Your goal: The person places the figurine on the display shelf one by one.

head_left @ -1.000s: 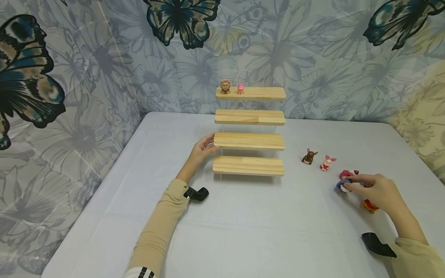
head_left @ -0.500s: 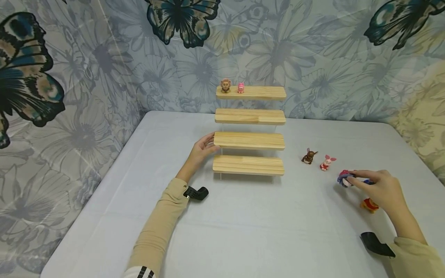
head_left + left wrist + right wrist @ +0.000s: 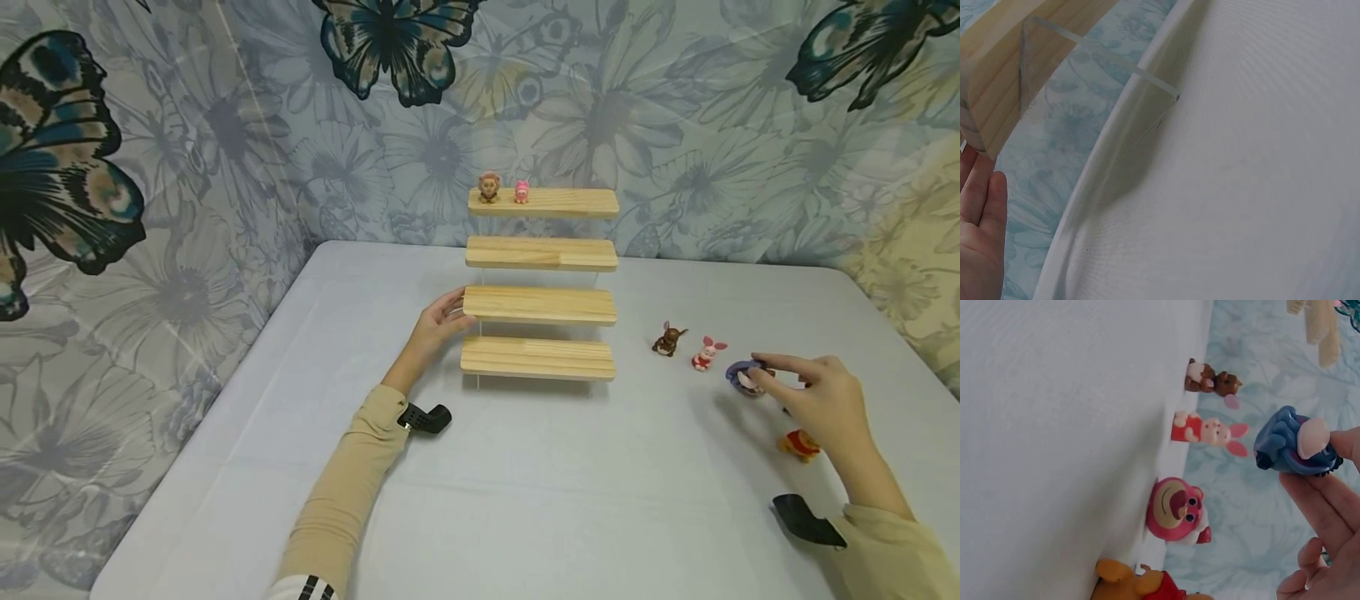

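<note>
My right hand (image 3: 825, 396) pinches a blue donkey figurine (image 3: 1294, 440) between thumb and fingers, raised above the white table. In the right wrist view, a pink bear figurine (image 3: 1172, 506) stands behind it on the table, with a piglet figurine (image 3: 1200, 430) and a brown kangaroo figurine (image 3: 1210, 378) farther along. An orange bear figurine in a red shirt (image 3: 799, 446) lies below my right hand. My left hand (image 3: 435, 332) touches the left end of a wooden shelf board (image 3: 540, 306), second from the bottom; in the left wrist view its fingers (image 3: 988, 200) are straight, tips hidden behind the board.
The stepped rack has several wooden boards on clear supports (image 3: 1104, 59). On its top board (image 3: 577, 202) stand a lion-like figurine (image 3: 489, 187) and a small pink figurine (image 3: 522, 192). A patterned backdrop (image 3: 360, 158) rises behind the table (image 3: 570, 500).
My right hand has lifted the blue donkey figurine up and slightly away, and it has turned in the fingers. My left hand stays at the board's end.
</note>
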Available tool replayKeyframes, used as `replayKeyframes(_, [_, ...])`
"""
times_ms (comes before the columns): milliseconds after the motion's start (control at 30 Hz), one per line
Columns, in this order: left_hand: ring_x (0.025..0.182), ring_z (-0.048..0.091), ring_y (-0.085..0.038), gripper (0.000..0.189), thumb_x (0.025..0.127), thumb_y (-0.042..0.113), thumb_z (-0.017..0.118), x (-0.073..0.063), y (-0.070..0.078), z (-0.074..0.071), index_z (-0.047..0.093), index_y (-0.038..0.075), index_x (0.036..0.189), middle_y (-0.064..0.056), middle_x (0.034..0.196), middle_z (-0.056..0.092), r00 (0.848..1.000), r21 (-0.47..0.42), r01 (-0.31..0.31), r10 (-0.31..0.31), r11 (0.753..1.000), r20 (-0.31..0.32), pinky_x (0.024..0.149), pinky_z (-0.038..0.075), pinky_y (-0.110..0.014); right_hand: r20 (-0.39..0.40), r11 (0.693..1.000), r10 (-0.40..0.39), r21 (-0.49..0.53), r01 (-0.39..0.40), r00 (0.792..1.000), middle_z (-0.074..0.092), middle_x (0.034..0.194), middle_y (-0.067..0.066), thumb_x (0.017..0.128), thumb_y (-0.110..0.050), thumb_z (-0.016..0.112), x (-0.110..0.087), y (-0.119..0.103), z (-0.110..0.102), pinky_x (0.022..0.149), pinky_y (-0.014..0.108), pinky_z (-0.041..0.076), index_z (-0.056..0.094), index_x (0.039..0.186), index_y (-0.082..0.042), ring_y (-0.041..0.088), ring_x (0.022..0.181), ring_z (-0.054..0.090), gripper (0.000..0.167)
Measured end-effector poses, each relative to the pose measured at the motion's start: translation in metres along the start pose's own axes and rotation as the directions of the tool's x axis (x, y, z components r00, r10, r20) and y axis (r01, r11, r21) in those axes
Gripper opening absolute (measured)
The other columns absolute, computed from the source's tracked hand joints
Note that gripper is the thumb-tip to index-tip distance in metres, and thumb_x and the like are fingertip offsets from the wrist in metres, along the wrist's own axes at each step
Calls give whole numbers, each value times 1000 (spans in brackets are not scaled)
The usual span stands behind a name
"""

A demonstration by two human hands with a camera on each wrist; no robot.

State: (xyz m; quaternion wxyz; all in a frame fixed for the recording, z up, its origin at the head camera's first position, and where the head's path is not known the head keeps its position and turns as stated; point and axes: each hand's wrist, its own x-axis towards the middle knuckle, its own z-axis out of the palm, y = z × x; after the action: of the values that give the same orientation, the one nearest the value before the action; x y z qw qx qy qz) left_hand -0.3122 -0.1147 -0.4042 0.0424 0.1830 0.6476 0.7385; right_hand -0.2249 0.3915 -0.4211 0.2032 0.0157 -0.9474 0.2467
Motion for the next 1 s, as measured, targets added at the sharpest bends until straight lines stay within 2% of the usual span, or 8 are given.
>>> replayKeyframes(100, [116,41,-35,54,85,-3,55,-4,11,3,33,-6,134,-24,129,40,1000,17,17,-17,1000,2,93,38,-30,0,1000,27,2,-27,1000,49,86,15,77,-41,67,3,3,3,58,37,28,67,107,-9,28,84,38,44])
replayKeyframes(233, [115,42,-33,54,85,-3,55,-4,13,3,33,-6,134,-23,129,40,1000,30,19,-18,999,-5,93,37,-30,-5,998,53,19,-53,999,47,94,16,78,-40,67,5,9,7,58,39,28,67,109,-12,30,89,38,42])
replayKeyframes(367, [115,43,-31,54,85,-2,56,-4,13,2,34,-5,134,-22,129,41,1000,32,25,-25,999,-4,93,38,-30,-23,999,51,19,-51,998,47,94,15,76,-39,69,7,6,8,56,38,27,67,108,-12,29,87,38,41])
replayKeyframes(433, [115,43,-31,54,85,-2,57,-4,13,3,34,-5,134,-22,129,41,1000,29,30,-30,999,-2,93,38,-30,-21,998,54,14,-54,998,47,92,14,75,-38,70,7,-5,4,55,37,27,68,106,-13,26,85,38,40])
replayKeyframes(667, [116,42,-31,55,85,-1,57,-5,12,2,33,-5,134,-22,129,40,1000,34,25,-25,999,2,93,38,-30,32,995,69,65,-71,997,44,90,20,79,-28,68,5,-86,-28,55,37,28,62,106,6,29,81,35,43])
replayKeyframes(733, [116,41,-31,55,85,0,57,-4,12,2,33,-5,134,-22,130,40,1000,34,19,-19,999,5,93,38,-30,28,995,72,65,-74,997,43,89,19,80,-27,68,5,-97,-31,55,36,28,62,107,7,26,79,34,43])
replayKeyframes(900, [116,41,-32,56,85,1,58,-4,11,1,33,-5,134,-23,130,39,1000,32,11,-12,999,11,93,37,-30,12,997,46,67,-47,999,45,92,21,80,-26,68,10,-100,-29,56,37,28,62,107,6,31,85,36,43])
replayKeyframes(1000, [116,41,-32,56,85,1,58,-4,11,1,32,-6,135,-23,130,39,1000,36,9,-9,999,12,93,37,-31,6,997,46,62,-47,999,48,92,17,78,-29,70,16,-88,-22,55,39,29,66,108,-5,28,87,37,39])
